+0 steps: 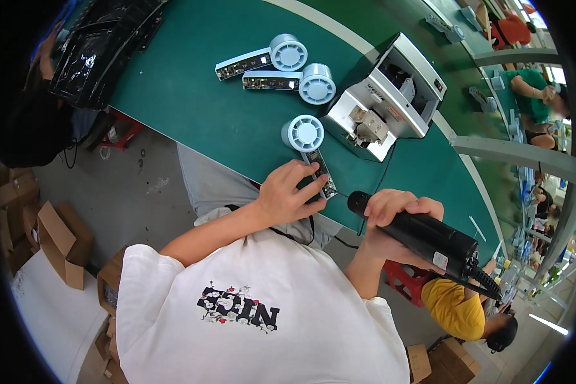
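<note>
My left hand (288,195) presses its fingers on a light-blue device (304,133) with a round, spoked head. The device's narrow handle lies uncovered, a dark circuit board (327,187) showing inside it, partly hidden by my fingers. My right hand (400,221) is wrapped round a black electric screwdriver (436,238), held slanted. Its thin bit points left toward the end of the board; whether it touches cannot be made out. Two like devices lie farther off on the green table, one (288,54) behind the other (317,84), their boards facing up.
A silver-grey machine (397,96) stands on the green table (192,96) to the right of the devices. A black plastic-wrapped bundle (102,51) is at the far left, near another person. Cardboard boxes (64,240) lie at lower left. A seated person in yellow (454,307) is at right.
</note>
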`<state>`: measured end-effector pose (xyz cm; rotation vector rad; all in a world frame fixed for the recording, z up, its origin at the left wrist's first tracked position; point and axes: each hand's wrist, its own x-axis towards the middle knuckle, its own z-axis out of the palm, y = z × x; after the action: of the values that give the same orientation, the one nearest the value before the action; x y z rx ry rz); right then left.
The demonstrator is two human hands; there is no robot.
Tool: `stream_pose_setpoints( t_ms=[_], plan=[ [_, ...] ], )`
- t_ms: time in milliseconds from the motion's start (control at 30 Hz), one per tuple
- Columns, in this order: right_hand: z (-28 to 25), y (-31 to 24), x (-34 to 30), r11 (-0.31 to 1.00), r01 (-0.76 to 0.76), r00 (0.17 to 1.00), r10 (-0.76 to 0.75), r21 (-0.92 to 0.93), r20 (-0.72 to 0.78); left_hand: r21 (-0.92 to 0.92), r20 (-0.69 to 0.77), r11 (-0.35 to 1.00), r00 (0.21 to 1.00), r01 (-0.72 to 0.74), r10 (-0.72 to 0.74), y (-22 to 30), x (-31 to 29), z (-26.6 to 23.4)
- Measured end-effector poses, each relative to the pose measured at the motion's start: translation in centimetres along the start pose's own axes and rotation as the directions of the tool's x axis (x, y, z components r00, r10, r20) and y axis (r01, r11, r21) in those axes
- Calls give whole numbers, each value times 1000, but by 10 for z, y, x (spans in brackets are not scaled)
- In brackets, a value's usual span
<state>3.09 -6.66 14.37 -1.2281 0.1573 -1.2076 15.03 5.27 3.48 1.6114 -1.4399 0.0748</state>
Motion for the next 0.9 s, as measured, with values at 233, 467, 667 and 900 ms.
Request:
stream_pose_setpoints(
  t_ms=[233, 467, 667, 900],
  plan=[
    [-3, -7, 6, 993, -96, 994, 91, 73, 58, -16, 5, 1000, 1000, 5, -5, 1, 0, -1],
    [-2, -7, 10, 993, -106, 983, 98, 44, 152, -25, 0, 1000, 1000, 0, 0, -1, -4, -1],
    [-2, -2, 8, 998, -32, 963, 14, 62, 269, -28, 2, 1000, 1000, -8, 8, 0, -2, -2],
    [3, -19, 41, 982, -170, 966, 149, 83, 214, -23, 11, 1000, 1000, -1, 1, -1, 0, -2]
  ],
)
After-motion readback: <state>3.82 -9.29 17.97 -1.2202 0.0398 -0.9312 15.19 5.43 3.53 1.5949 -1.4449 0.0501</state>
